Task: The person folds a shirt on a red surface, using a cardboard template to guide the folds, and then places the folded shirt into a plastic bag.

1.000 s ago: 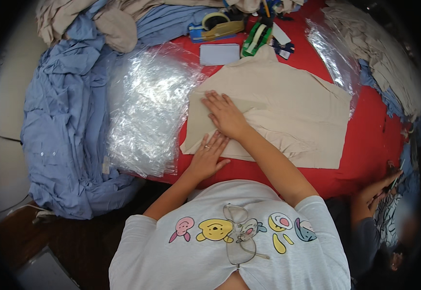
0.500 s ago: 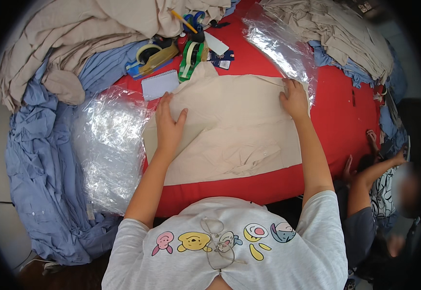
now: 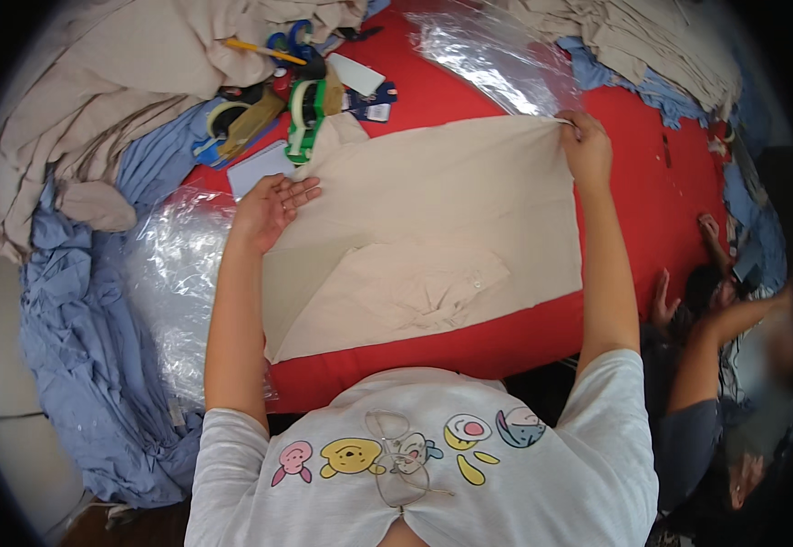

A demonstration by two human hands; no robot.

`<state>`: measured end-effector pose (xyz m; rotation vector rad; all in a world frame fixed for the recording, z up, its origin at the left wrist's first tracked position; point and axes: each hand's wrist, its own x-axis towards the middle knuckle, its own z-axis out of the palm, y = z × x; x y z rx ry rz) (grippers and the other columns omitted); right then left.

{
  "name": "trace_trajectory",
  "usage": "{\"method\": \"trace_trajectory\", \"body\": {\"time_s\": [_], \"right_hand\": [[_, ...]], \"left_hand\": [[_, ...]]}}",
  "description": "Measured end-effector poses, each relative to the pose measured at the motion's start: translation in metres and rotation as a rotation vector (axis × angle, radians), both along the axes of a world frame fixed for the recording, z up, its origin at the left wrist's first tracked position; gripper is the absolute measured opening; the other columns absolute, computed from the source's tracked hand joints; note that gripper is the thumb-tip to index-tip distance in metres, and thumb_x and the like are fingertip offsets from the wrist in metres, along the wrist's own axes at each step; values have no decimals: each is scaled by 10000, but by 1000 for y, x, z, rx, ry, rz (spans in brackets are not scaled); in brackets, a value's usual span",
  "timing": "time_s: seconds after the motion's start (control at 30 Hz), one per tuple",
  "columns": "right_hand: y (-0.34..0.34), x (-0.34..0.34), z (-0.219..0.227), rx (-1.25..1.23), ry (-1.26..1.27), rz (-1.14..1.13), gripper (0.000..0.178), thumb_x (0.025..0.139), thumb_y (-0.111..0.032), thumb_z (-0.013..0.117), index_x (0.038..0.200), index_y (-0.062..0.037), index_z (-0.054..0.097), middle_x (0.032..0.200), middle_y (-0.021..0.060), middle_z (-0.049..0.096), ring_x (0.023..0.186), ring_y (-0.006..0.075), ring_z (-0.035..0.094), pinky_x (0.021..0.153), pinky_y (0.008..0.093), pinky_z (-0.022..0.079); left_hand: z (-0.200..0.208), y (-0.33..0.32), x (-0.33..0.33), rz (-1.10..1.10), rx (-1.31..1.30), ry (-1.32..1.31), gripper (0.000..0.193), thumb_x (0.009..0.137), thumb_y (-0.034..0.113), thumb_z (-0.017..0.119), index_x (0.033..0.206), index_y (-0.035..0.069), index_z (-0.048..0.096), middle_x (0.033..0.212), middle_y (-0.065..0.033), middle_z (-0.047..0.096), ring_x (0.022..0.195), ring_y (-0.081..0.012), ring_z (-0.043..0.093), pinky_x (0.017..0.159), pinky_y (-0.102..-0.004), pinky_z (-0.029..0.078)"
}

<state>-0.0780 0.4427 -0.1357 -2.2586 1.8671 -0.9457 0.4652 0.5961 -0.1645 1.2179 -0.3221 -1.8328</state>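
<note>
A beige shirt (image 3: 451,196) lies folded across the red cloth in front of me, with a crumpled part near its front edge. My right hand (image 3: 586,150) pinches its far right corner, and the edge there is pulled up a little. At the far left edge, my left hand (image 3: 273,210) is turned partly palm up, fingers bent and close to the thumb. It appears to grip the edge, although the contact is partly hidden. A narrow beige piece (image 3: 337,137) sticks out beyond the shirt's far edge.
Clear plastic bags (image 3: 178,283) lie left, with another plastic bag (image 3: 497,59) behind. Tape dispensers (image 3: 305,118), a notepad (image 3: 260,167), tags (image 3: 374,102) and a yellow pencil (image 3: 264,51) lie far left. Blue garments (image 3: 96,365) and beige garments (image 3: 141,64) surround the red cloth (image 3: 652,201). Another person's hand (image 3: 665,296) is at right.
My left hand has moved left and turned from flat on the shirt to bent fingers at its edge. My right hand has closed on the far right corner, drawing it right and farther away.
</note>
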Motion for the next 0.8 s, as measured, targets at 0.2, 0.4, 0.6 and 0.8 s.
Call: {"method": "trace_trajectory", "body": {"time_s": [0.2,0.4,0.6,0.8], "right_hand": [[-3,-12,-9,121,25,49,219,949,-133,655,1109,-101,800,1073,148,758,1010,345,723,870,430,571],[3,-7,-28,196,-51,27,252,955,-144,654,1152,-100,805,1109,158,773,989,331,741,856,417,575],[-5,-6,-25,210,-164,-3,259,970,-157,653,1173,-97,802,1020,163,779,851,266,744,776,372,563],[-12,-18,-22,284,-200,-57,270,974,-151,657,1199,-104,798,992,152,779,798,223,715,757,355,551]], "left_hand": [[-22,8,-44,-114,-272,-1594,542,840,367,866,1148,-42,688,1213,-127,701,1008,-286,678,864,-349,547],[-13,-4,-32,-171,36,-805,558,884,337,823,1296,-9,673,1188,-117,732,952,-273,715,835,-396,582],[-18,-19,-10,-43,261,1,387,1027,318,696,1296,41,684,1165,-105,771,939,-241,778,867,-415,651],[-25,-39,-36,-422,371,44,440,1043,331,688,1387,57,652,1267,-117,758,1024,-216,774,877,-386,655]]}}
